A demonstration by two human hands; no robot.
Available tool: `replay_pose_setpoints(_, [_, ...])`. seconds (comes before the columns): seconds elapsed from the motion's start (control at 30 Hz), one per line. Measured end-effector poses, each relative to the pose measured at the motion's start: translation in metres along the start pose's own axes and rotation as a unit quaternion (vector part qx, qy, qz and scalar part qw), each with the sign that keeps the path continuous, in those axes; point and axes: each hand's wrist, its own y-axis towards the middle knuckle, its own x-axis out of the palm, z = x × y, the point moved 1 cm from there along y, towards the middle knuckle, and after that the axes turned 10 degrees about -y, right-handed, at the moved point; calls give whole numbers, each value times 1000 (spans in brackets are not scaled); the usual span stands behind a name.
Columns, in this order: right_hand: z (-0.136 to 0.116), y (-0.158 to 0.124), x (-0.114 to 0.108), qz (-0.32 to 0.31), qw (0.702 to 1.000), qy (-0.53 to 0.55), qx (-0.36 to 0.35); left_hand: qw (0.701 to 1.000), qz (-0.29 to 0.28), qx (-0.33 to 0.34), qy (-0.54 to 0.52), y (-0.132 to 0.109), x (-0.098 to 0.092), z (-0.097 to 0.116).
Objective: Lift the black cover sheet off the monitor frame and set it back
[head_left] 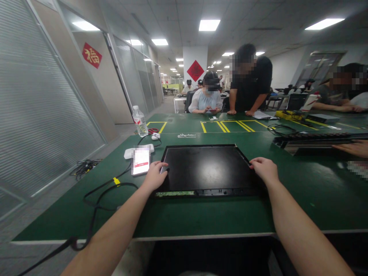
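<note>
- A green tabletop [212, 216] spreads beneath the left hand [155, 175] and the right hand [266, 170].
- Well beyond the hands, a standing person in black [250, 86] leans over the far side, with a seated person in pale blue [207, 100] just to the left.
- A black screen [201, 168] lies face up between the two hands, a green circuit strip [175, 193] along its near edge.
- A long black frame [299, 143] sits to the right of the right hand, another person's hand [353, 148] by it; whether they touch is unclear.
- A black cable [94, 214] loops left of the left hand.
- The left hand grasps the screen's left edge; the right hand pinches its right edge, fingertips near the far corner.
- A clear bottle [140, 122] stands beyond the left hand.
- A lit phone [142, 160] rests just left of the left hand, next to a white block [129, 153].
- Small white strips [186, 135] lie beyond the screen, between the hands.
</note>
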Motion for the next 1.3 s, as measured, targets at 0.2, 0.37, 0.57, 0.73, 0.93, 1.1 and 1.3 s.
replay_pose_setpoints(0.2, [4, 4, 2, 3, 1000, 6, -2, 1000, 3, -1, -6, 0, -1, 2])
replay_pose_setpoints(0.37, [8, 5, 4, -10, 1000, 27, 10, 1000, -14, 6, 0, -3, -7, 7])
replay_pose_setpoints(0.57, [6, 3, 3, -3, 1000, 13, -2, 998, -51, 2, 39, -4, -22, 16])
replay_pose_setpoints(0.73, [9, 6, 6, 8, 1000, 8, -18, 997, -33, -47, 58, -4, -29, 16])
replay_pose_setpoints(0.93, [10, 7, 8, 12, 999, -20, -28, 993, -48, -58, 93, -6, -32, 21])
replay_pose_setpoints(1.1, [7, 4, 5, 4, 999, -25, -27, 987, -55, -46, 143, -8, -31, 26])
replay_pose_setpoints(1.3, [6, 4, 5, 9, 999, -28, -31, 979, -67, -39, 187, -5, -30, 24])
